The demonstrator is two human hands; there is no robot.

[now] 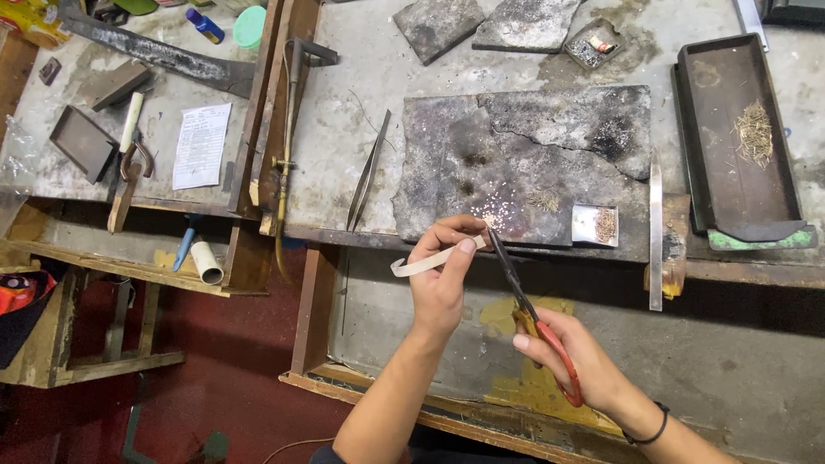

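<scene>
My left hand pinches a thin pale metal strip that curls out to its left. My right hand grips red-handled shears, whose dark blades point up toward the strip's end near my left fingertips. Both hands hover over the front edge of a scorched grey slab, where tiny shiny cut pieces lie scattered.
Long tweezers lie left of the slab. A small square tin with fine bits rests on the slab's right. A metal file lies beside it. A dark tray holds brassy slivers. A torch lies further left.
</scene>
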